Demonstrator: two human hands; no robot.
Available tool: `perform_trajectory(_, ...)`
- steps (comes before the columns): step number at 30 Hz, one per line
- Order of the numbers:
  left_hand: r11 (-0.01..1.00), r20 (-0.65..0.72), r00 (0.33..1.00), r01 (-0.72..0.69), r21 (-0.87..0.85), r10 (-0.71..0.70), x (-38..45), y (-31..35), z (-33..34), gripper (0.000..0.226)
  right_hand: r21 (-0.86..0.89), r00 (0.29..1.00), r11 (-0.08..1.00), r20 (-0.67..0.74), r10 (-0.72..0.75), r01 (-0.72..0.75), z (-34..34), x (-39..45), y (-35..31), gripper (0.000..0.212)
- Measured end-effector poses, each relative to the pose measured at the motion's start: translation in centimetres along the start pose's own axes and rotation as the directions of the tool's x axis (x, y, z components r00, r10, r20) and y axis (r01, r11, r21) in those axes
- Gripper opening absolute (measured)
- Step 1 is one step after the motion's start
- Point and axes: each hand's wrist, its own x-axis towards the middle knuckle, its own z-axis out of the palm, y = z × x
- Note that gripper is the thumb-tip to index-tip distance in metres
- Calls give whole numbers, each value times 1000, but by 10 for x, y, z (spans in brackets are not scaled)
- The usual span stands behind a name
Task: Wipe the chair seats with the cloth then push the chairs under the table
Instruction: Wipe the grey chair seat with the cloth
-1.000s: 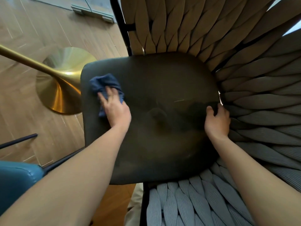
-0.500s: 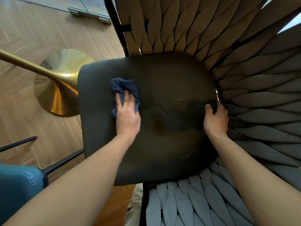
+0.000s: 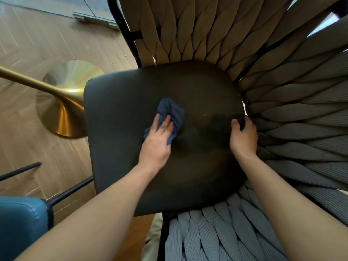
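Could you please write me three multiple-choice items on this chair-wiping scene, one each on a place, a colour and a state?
1. Where on the chair seat does the cloth lie?
A. near the middle
B. at the front left corner
C. on the floor

2. What colour is the cloth?
A. white
B. dark blue
C. yellow

3. What is the right hand doing?
A. holding the cloth
B. hanging free in the air
C. resting at the seat's right edge

Answers: 1 A, the cloth sits mid-seat under the left hand. 2 B, its folds show dark blue against the grey seat. 3 C, its fingers lie on the seat beside the woven backrest, with no cloth in it.
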Motion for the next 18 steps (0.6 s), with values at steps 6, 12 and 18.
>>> perform_trajectory(6,849,-218,828,463,-254,-516,27,39,1,51,43,1000,999,-7,-6,6,-2,1,2,62)
perform_trajectory(12,989,154,979,-141,40,133,29,62,22,53,85,1000,996,21,-10,8,-7,4,6,61)
perform_trajectory(18,970,-94,971,205,-127,-218,26,65,15,48,182,999,983,31,9,-15,-8,6,6,59)
